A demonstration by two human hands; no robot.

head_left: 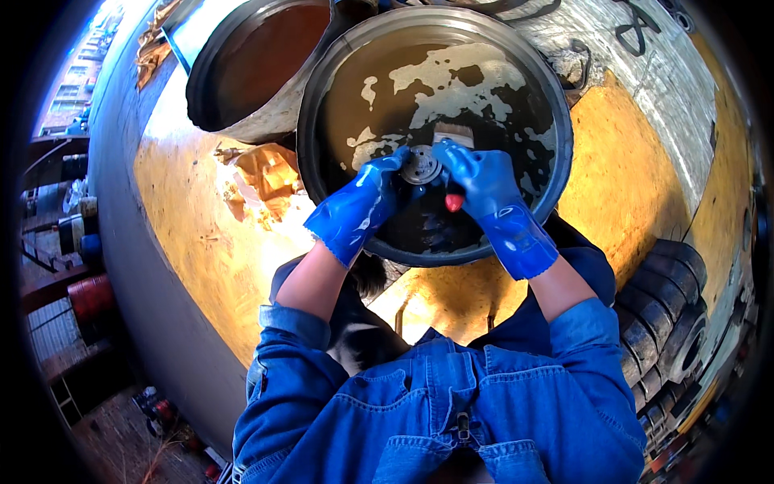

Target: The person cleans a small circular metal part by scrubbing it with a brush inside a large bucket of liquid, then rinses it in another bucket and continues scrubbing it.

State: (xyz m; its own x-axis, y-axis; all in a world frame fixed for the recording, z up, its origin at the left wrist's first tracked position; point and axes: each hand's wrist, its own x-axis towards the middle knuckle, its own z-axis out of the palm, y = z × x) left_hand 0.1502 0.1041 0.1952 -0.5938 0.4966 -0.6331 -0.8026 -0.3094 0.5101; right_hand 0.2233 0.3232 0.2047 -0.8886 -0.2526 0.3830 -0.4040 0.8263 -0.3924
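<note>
Over a round black tub [562,105] of murky, foam-streaked liquid, both my hands wear blue rubber gloves. My left hand [372,187] is closed on the edge of a round metal disc [422,164] with small holes in it. In my right hand [482,179] is a paintbrush [455,133], its pale bristles pointing away from me. The red end of its handle shows below my palm. The brush is close beside the disc; whether the bristles touch it I cannot tell. My left fingertips are partly hidden behind the disc.
A second round container [266,56] with reddish-brown contents stands at the far left, against the tub. Crumpled orange-brown cloth or paper [268,173] lies left of the tub. Black ring-shaped parts [665,294] are stacked at the right. Dark straps [637,28] lie at the far right.
</note>
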